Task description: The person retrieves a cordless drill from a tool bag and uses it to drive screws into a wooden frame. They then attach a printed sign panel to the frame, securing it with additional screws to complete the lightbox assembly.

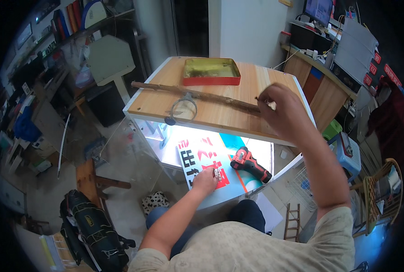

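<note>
My right hand (283, 109) is raised over the right side of the wooden tabletop, its fingers pinched together. A tiny dark tip shows at the fingertips; its kind cannot be made out. Lower down, my left hand (204, 182) holds a small metallic piece (217, 174) above the lit printed panel (195, 158). A long brown wooden stick (211, 97) lies across the tabletop, its right end by my right hand. Next to the stick rests a round ring (184, 110) with a dark knob. Right of my left hand, a red and black cordless drill (249, 164) lies on the panel.
An open red tin (212, 72) with a yellowish inside stands at the back of the wooden top (159, 104). A black bag (93, 226) sits on the floor at left. To the right are a blue stool (347, 156), a wicker chair (383, 195) and a desk (324, 86).
</note>
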Motion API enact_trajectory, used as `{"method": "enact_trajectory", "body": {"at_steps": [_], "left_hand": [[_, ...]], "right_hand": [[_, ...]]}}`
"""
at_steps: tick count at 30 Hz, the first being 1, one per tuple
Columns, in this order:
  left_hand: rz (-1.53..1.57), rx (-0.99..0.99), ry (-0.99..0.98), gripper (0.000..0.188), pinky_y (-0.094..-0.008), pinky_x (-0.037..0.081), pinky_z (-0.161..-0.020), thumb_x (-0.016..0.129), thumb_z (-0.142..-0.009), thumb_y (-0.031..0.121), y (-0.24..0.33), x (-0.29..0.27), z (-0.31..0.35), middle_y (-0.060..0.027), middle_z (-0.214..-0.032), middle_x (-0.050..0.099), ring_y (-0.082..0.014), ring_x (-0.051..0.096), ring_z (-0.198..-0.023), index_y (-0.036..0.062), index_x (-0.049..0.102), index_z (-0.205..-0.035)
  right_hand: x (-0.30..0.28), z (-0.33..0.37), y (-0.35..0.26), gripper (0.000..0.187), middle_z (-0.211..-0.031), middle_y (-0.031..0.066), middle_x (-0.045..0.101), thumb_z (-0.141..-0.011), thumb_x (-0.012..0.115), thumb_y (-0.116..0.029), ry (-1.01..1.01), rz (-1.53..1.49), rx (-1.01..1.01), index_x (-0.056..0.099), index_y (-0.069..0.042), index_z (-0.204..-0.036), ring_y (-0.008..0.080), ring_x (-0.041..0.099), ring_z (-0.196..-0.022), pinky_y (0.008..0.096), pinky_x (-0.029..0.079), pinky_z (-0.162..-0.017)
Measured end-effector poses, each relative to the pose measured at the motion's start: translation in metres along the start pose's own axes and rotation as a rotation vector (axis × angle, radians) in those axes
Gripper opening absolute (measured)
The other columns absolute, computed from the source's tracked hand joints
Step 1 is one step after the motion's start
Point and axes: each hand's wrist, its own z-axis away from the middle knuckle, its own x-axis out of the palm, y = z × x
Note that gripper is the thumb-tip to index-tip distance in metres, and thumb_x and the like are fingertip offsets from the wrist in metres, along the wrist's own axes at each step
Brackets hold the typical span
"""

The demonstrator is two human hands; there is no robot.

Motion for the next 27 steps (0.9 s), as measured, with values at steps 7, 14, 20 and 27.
{"method": "enact_trajectory", "body": {"at_steps": [7,14,20,27], "left_hand": [[0.256,-0.04,-0.054,0.053,-0.0359,0.054,-0.077,0.072,-0.084,0.024,-0.005,-0.05,0.038,-0.0136,-0.098,0.071,-0.0223,0.068,-0.085,-0.0019,0.06,-0.128],[1.531,0.045,-0.25,0.032,-0.0258,0.055,-0.072,0.054,-0.095,0.0,0.006,-0.149,0.069,-0.011,-0.098,0.07,-0.0167,0.068,-0.083,-0.0047,0.06,-0.126],[1.53,0.319,-0.097,0.03,-0.0363,0.058,-0.094,0.048,-0.099,-0.001,0.059,-0.217,0.06,-0.0215,-0.111,0.066,-0.0286,0.068,-0.105,-0.0132,0.052,-0.126],[1.267,0.358,-0.031,0.076,-0.0518,0.039,-0.11,0.055,-0.1,0.036,0.18,-0.303,-0.027,-0.0332,-0.151,0.022,-0.0411,0.03,-0.141,-0.0082,0.018,-0.149]], "right_hand": [[0.012,-0.055,0.009,0.015,-0.096,0.0221,0.068,-0.087,0.06,-0.008,-0.255,0.206,-0.017,0.07,0.003,-0.092,0.0355,0.065,-0.092,0.0427,0.051,-0.085],[0.011,-0.048,-0.004,0.017,-0.096,0.0212,0.07,-0.087,0.06,-0.008,-0.171,0.083,0.011,0.072,0.002,-0.093,0.0359,0.066,-0.091,0.0424,0.051,-0.084],[0.021,-0.062,0.005,0.018,-0.094,0.022,0.07,-0.088,0.06,-0.011,-0.13,0.174,-0.032,0.072,0.001,-0.092,0.038,0.066,-0.091,0.0428,0.052,-0.083],[0.022,-0.114,-0.015,0.022,-0.095,0.0255,0.068,-0.089,0.057,-0.015,0.003,0.188,-0.016,0.072,0.0,-0.092,0.0438,0.064,-0.091,0.0473,0.051,-0.083]]}}
